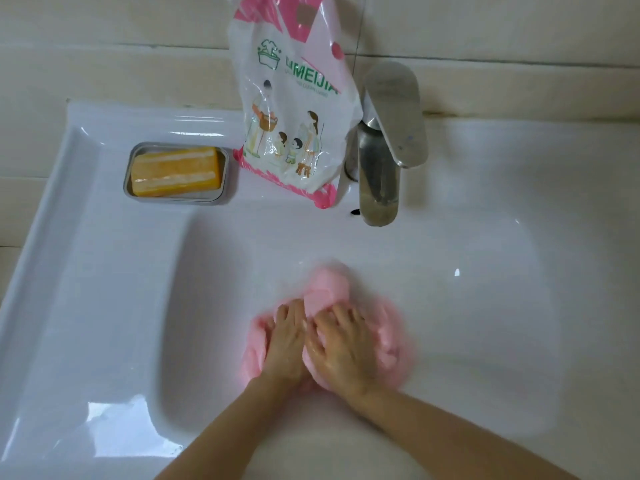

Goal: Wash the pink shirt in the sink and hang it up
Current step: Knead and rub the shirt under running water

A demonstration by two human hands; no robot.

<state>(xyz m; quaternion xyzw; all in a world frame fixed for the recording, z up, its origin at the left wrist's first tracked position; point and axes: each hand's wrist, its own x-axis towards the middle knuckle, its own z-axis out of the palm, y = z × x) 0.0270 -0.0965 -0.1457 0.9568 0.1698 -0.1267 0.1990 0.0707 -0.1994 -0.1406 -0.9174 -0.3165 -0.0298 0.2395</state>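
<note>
The left hand [286, 336] and right hand [343, 344] pressed side by side, fingers spread, on the bunched pink shirt [393, 341] in the sink [207, 306]. Vigorous scrubbing could slop water over the near rim or wet the detergent bag [294, 109] behind.

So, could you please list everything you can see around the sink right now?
sink: one, white, fills most of the view
tap: one, silver, behind the basin
soap dish: one, grey metal, back-left ledge
soap bar: one, orange-yellow, in the soap dish
detergent bag: one, white and pink, standing between dish and tap
pink shirt: one, pink, bunched in the basin
wall tiles: several, beige, behind the sink
left hand: one, pressing on the shirt
right hand: one, pressing on the shirt beside it
</note>
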